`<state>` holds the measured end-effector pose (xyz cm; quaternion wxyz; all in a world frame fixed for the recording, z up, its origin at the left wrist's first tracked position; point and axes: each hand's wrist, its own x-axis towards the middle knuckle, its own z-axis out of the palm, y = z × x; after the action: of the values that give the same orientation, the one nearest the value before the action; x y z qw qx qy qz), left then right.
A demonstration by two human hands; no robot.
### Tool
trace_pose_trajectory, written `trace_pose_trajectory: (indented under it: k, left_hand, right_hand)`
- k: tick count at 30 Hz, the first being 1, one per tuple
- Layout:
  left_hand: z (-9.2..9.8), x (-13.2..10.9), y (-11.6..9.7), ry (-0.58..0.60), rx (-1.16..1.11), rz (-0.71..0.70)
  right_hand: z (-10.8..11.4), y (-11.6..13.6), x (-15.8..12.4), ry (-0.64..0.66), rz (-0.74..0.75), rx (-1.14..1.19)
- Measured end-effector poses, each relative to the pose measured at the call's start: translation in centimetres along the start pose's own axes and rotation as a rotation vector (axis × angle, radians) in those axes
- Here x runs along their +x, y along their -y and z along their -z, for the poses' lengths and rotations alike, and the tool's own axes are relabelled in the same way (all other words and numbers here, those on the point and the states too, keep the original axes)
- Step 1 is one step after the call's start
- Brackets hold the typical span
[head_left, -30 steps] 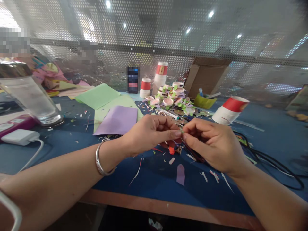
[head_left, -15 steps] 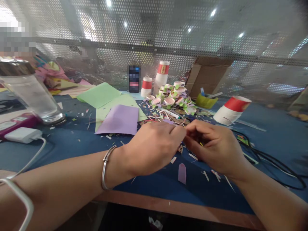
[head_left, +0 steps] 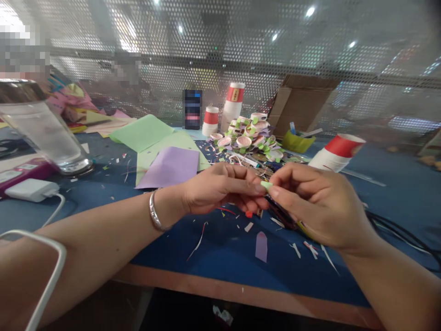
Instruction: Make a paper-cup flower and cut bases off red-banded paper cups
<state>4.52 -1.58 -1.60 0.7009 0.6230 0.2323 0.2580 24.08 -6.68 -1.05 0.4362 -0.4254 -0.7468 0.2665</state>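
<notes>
My left hand [head_left: 230, 188] and my right hand [head_left: 313, 202] meet above the blue table, fingertips almost touching. Between them is a small piece of light green paper [head_left: 266, 185], pinched at its edges by both thumbs and fingers. Under my right hand's curled fingers shows a slim dark tool [head_left: 280, 212] with a yellow part; its kind is mostly hidden. A purple paper tab [head_left: 261, 247] with a pointed top lies below my hands. Behind them is a heap of white paper rings [head_left: 244, 141] with green and purple tabs.
Purple sheet [head_left: 170, 166] and green sheets [head_left: 143, 132] lie left of centre. Red-and-white paper cups [head_left: 233, 99] stand behind; another cup stack [head_left: 339, 151] leans at right. A glass bottle [head_left: 51, 133], white charger [head_left: 32, 191], yellow-green container [head_left: 298, 141] and black cables [head_left: 396, 227] surround the scraps.
My left hand has turned and its fingers have opened out somewhat, bringing the green paper piece into view. The dark tool under my right hand now shows more.
</notes>
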Motion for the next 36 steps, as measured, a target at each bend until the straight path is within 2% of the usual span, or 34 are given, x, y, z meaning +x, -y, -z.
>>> trace_pose_trajectory:
  k: [4, 6, 8, 10, 12, 14, 16, 18, 19, 21, 23, 25, 27, 30, 32, 36]
  left_hand:
    - [-1.2, -0.7, 0.7, -0.359, 0.906, -0.372]
    - [-1.9, -1.2, 0.9, -0.412, 1.219, -0.532]
    - [-2.4, -1.5, 0.7, -0.410, 1.322, -0.589]
    - [-2.4, -1.5, 0.4, -0.412, 1.117, -0.475]
    - [-2.1, -1.2, -0.1, -0.370, 0.644, -0.219]
    - [-1.7, -0.8, -0.6, -0.271, 0.152, 0.026]
    - [-1.3, -0.5, -0.8, -0.187, -0.136, 0.149]
    - [-1.0, -0.4, -0.9, -0.143, -0.167, 0.162]
    - [-1.0, -0.5, -0.9, -0.140, -0.086, 0.127]
    - [-1.0, -0.9, -0.7, -0.185, 0.257, -0.038]
    - [-1.3, -1.4, -0.5, -0.285, 0.708, -0.289]
    - [-1.5, -1.7, -0.3, -0.342, 0.927, -0.436]
    - [-1.7, -1.5, -0.2, -0.351, 0.796, -0.389]
    - [-1.5, -0.8, 0.0, -0.322, 0.248, -0.148]
    - [-1.2, -0.4, 0.0, -0.298, -0.004, -0.055]
    - [-0.8, -0.3, -0.3, -0.258, -0.173, 0.005]
  right_hand:
    - [-0.5, -1.2, 0.4, 0.002, 0.054, -0.186]
    - [-0.7, -1.4, 0.4, -0.012, 0.083, -0.207]
    - [-1.0, -1.3, 0.3, -0.035, 0.106, -0.206]
    - [-1.1, -0.9, 0.1, -0.042, 0.101, -0.169]
    - [-1.2, -0.4, 0.0, -0.036, 0.060, -0.090]
    - [-1.1, 0.1, 0.0, -0.019, 0.005, 0.003]
    - [-1.0, 0.3, 0.0, -0.007, -0.036, 0.078]
    - [-0.8, 0.3, 0.1, 0.006, -0.048, 0.102]
    - [-0.8, 0.2, 0.1, 0.013, -0.045, 0.092]
    - [-0.7, -0.2, 0.2, 0.032, -0.035, 0.047]
    - [-0.6, -0.5, 0.3, 0.055, -0.032, 0.020]
    - [-0.7, -0.7, 0.3, 0.043, -0.019, -0.003]
    - [-0.7, -0.7, 0.3, -0.008, 0.016, -0.057]
    - [-0.7, -0.7, 0.3, -0.067, 0.085, -0.174]
    - [-0.7, -0.8, 0.4, -0.064, 0.116, -0.227]
    - [-0.7, -1.0, 0.2, -0.058, 0.140, -0.256]
